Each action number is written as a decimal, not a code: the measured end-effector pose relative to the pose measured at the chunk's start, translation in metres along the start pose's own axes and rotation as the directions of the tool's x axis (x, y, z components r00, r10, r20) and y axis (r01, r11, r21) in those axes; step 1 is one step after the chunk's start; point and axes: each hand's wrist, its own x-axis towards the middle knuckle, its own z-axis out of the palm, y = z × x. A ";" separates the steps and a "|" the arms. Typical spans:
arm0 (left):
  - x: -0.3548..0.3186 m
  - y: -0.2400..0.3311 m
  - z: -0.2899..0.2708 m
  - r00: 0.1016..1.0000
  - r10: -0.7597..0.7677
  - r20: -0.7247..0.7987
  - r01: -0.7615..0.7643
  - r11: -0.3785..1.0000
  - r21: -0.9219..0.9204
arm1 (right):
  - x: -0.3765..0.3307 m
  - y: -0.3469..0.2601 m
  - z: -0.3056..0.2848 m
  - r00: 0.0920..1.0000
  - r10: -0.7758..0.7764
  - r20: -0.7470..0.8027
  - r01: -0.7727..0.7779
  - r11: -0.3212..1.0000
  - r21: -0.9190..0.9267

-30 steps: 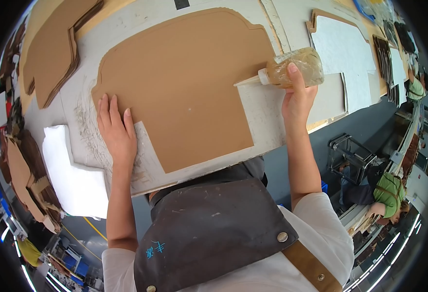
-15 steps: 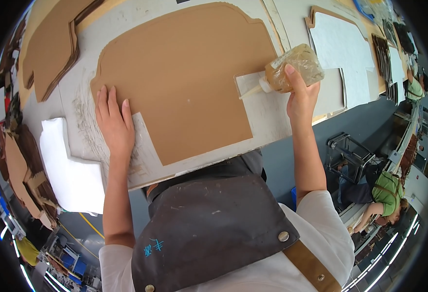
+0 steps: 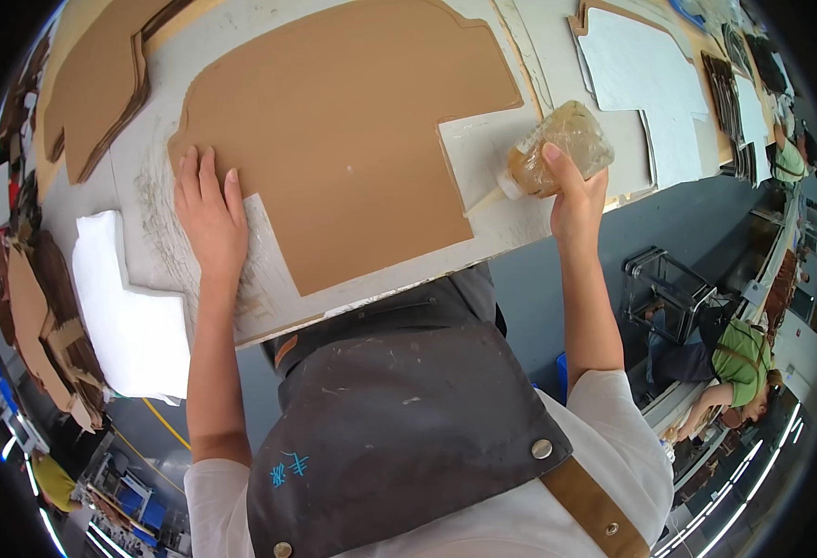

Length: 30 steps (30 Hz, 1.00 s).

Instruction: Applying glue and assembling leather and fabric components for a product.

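Observation:
A large brown cut board piece (image 3: 353,139) lies flat on the white, glue-smeared worktable (image 3: 511,232). My left hand (image 3: 209,219) presses flat on the piece's lower left edge, fingers together. My right hand (image 3: 571,191) grips a clear squeeze bottle of amber glue (image 3: 557,149), tipped with its white nozzle pointing left and down at the notch on the piece's right side.
More brown pieces (image 3: 92,84) are stacked at the far left. A white sheet (image 3: 125,307) overhangs the table's near left edge. White cut sheets (image 3: 641,74) lie to the right. A person in a green top (image 3: 738,358) sits at lower right beside a metal rack (image 3: 669,293).
The glue bottle in my right hand has shifted left and down along the notch edge. My left hand has stayed pressed on the piece.

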 end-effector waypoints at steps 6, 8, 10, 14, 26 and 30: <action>-0.001 0.000 0.002 1.000 -0.005 -0.006 0.005 1.000 0.004 | -0.011 0.003 -0.007 1.000 -0.017 -0.002 0.017 1.000 -0.004; -0.001 0.000 0.002 1.000 -0.004 -0.006 0.004 1.000 0.002 | -0.016 0.002 -0.007 1.000 -0.012 -0.016 0.012 1.000 0.004; -0.001 0.000 0.002 1.000 -0.003 -0.006 0.003 1.000 -0.001 | -0.020 0.003 -0.006 1.000 -0.007 -0.030 0.007 1.000 0.010; 0.002 0.001 0.003 1.000 0.001 -0.007 -0.001 1.000 0.006 | -0.026 0.000 -0.009 0.997 0.076 0.024 -0.077 0.994 0.076; -0.003 0.000 -0.016 0.948 -0.271 -0.168 0.166 0.870 -0.465 | 0.031 -0.028 0.122 0.925 0.103 0.365 -0.294 0.804 0.517; -0.008 0.008 -0.030 0.904 -0.414 -0.110 0.257 0.729 -0.634 | 0.045 -0.016 0.189 0.891 0.046 0.451 -0.277 0.843 0.462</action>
